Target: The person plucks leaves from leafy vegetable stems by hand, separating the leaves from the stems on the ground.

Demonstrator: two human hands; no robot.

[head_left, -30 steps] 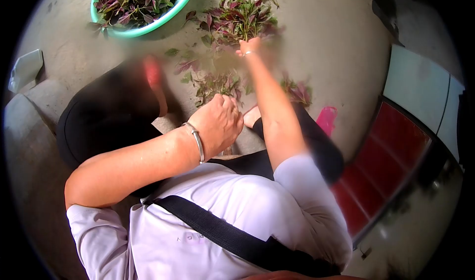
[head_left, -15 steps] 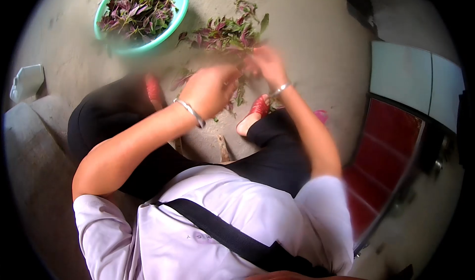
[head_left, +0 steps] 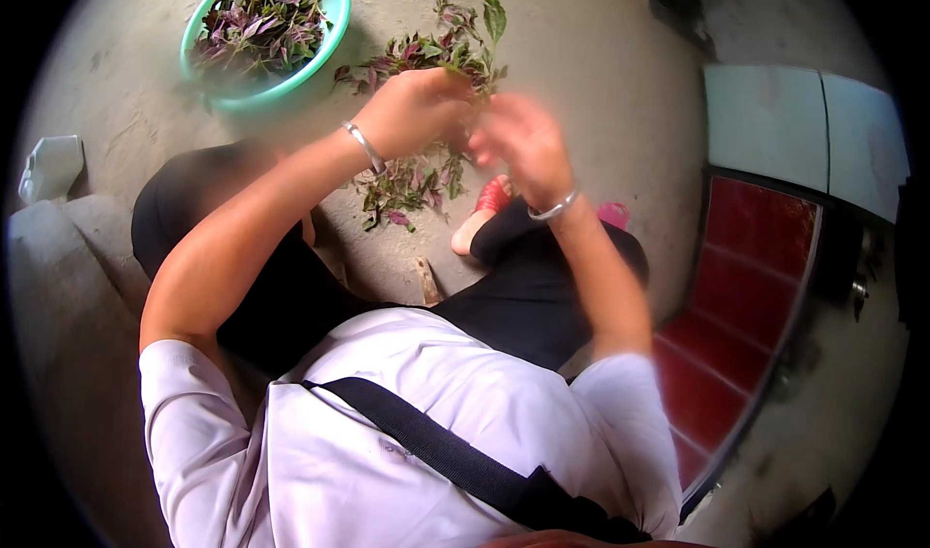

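Note:
My left hand (head_left: 415, 110) is closed at the near side of a heap of purple-green leafy stems (head_left: 426, 54), and leaves show at its fingertips; the exact grip is hidden. Just to its right is my right hand (head_left: 531, 149), blurred, with bent fingers apart and nothing visible in them. Below the hands, a looser scatter of leaves (head_left: 402, 191) lies on the floor in front of my feet. A mint-green basin (head_left: 339, 15) at the upper left holds many similar leaves.
Concrete floor (head_left: 591, 54) surrounds the heap. My foot in a red sandal (head_left: 492, 195) is close below my right hand. A translucent plastic container (head_left: 53, 167) stands at far left. Along the right are a red-panelled surface (head_left: 746, 257) and pale panels (head_left: 765, 122). Something pink (head_left: 614, 215) lies beside my leg.
My left hand has moved up toward the leaf heap, uncovering the scattered leaves below. My right hand has shifted slightly down, its fingers now nearer the left hand. The view has shifted a little.

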